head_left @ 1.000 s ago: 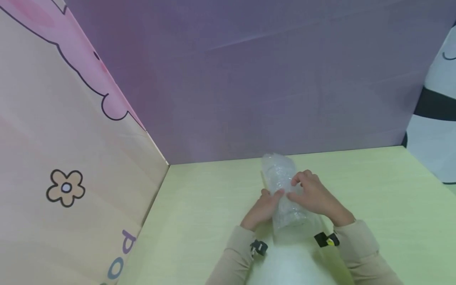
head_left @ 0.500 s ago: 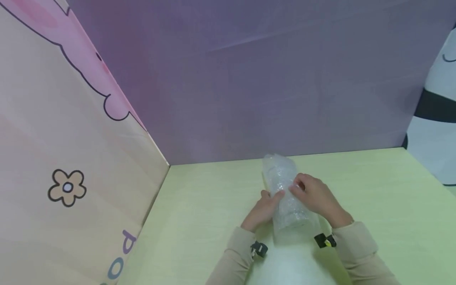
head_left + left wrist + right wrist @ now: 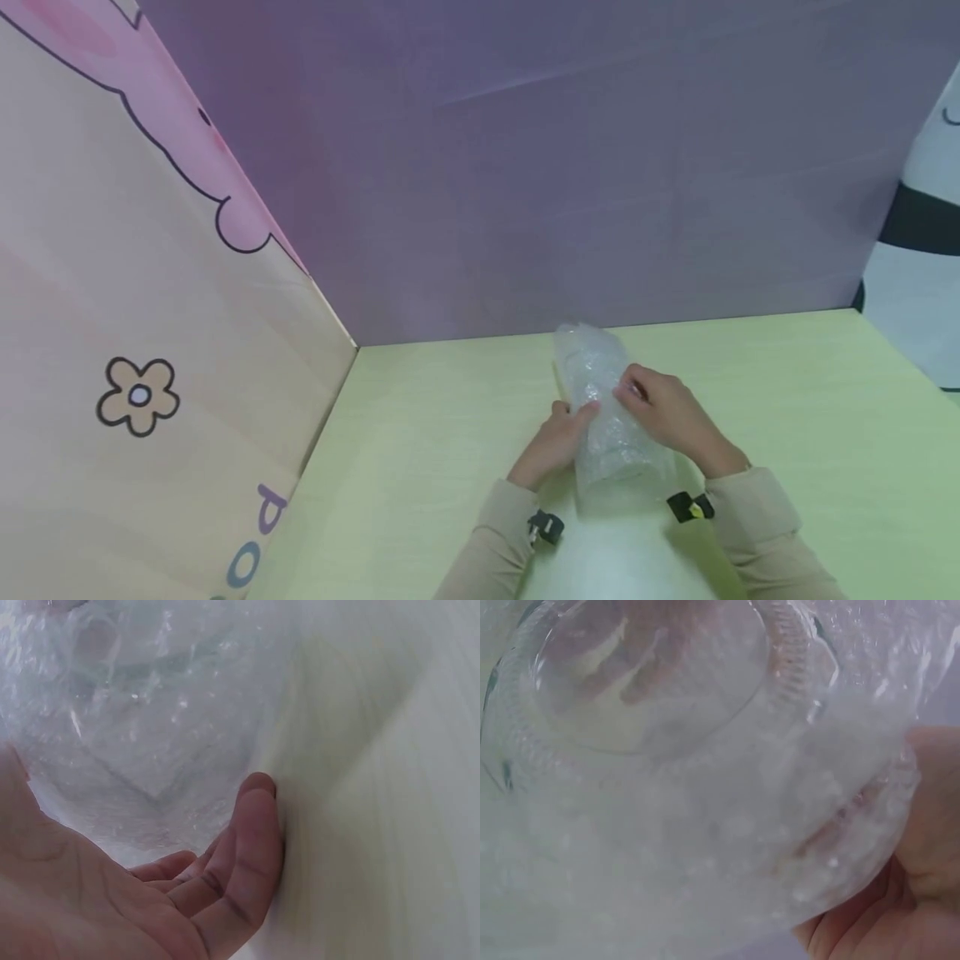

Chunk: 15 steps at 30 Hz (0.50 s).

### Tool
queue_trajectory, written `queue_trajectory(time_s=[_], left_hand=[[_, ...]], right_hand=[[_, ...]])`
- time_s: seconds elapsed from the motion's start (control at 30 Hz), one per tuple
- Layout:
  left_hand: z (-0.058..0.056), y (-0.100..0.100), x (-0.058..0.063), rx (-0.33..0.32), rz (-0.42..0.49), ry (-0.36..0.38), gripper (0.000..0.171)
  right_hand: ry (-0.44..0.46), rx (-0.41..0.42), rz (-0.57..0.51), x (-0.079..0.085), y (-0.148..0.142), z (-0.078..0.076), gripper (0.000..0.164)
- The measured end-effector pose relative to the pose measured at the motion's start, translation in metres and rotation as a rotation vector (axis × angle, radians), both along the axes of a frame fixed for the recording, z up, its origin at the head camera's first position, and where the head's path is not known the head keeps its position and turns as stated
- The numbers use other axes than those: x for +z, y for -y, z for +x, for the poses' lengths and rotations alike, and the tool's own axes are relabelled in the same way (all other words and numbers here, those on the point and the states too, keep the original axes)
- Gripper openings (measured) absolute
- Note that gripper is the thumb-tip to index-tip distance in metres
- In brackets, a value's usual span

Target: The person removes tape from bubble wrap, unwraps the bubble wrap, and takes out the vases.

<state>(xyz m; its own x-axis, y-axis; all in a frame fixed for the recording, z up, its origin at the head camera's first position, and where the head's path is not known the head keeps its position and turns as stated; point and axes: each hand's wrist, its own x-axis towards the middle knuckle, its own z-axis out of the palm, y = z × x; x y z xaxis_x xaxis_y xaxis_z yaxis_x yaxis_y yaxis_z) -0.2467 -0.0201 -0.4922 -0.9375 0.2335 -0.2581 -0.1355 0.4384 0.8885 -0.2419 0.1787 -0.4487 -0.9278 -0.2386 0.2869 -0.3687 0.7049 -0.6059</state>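
A bundle of clear bubble wrap (image 3: 611,446) lies lengthwise on the table, its far end close to the back wall. Inside it, in the right wrist view, shows a clear round glass (image 3: 784,652) with a ribbed rim round its base. The left hand (image 3: 551,446) grips the bundle's left side, thumb on top; in the left wrist view its fingers (image 3: 244,877) curl in under the wrap. On the opposite side, the right hand (image 3: 675,421) pinches the edge of the wrap between thumb and bent fingers. A loose flap of wrap spreads at the near end.
The pale yellow-green table (image 3: 435,417) meets a purple back wall (image 3: 525,183). A cartoon-printed panel (image 3: 150,308) stands along the left side. Black straps (image 3: 546,525) with small devices sit at both wrists.
The right hand's fingers have closed from a spread pose into a pinch on the wrap's edge and moved slightly right. The left hand has stayed in place.
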Motion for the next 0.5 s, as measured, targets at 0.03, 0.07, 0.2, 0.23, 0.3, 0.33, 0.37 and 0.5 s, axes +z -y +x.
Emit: queue_trajectory(time_s=[0.03, 0.07, 0.2, 0.23, 0.3, 0.33, 0.37, 0.5], left_hand=[[0.0, -0.0002, 0.0002, 0.001, -0.001, 0.0, 0.084], [0.0001, -0.0002, 0.0003, 0.003, -0.002, 0.001, 0.083], [0.0002, -0.0006, 0.0006, 0.009, -0.008, 0.007, 0.085], [0.0003, -0.0008, 0.0007, 0.009, -0.007, 0.009, 0.085], [0.0004, -0.0011, 0.001, 0.01, -0.012, 0.01, 0.086], [0.0004, -0.0014, 0.001, 0.009, -0.018, 0.009, 0.086], [0.0004, -0.0015, 0.0012, 0.008, -0.023, 0.005, 0.086], [0.0006, -0.002, 0.001, 0.007, -0.033, 0.005, 0.087]], right_hand=[[-0.001, 0.002, -0.005, -0.0004, -0.0006, -0.0002, 0.014], [-0.002, 0.006, -0.008, -0.0007, -0.0012, -0.0005, 0.013], [0.004, 0.001, -0.019, -0.0007, -0.0032, -0.001, 0.01], [0.011, -0.003, -0.024, -0.0005, -0.0036, -0.0009, 0.009], [0.025, -0.011, -0.03, 0.0003, -0.0044, -0.0006, 0.01], [0.031, -0.014, -0.036, 0.0006, -0.0048, -0.0005, 0.011], [0.035, -0.017, -0.042, 0.0009, -0.005, -0.0005, 0.012], [0.038, -0.022, -0.059, -0.0004, -0.0068, -0.0018, 0.014]])
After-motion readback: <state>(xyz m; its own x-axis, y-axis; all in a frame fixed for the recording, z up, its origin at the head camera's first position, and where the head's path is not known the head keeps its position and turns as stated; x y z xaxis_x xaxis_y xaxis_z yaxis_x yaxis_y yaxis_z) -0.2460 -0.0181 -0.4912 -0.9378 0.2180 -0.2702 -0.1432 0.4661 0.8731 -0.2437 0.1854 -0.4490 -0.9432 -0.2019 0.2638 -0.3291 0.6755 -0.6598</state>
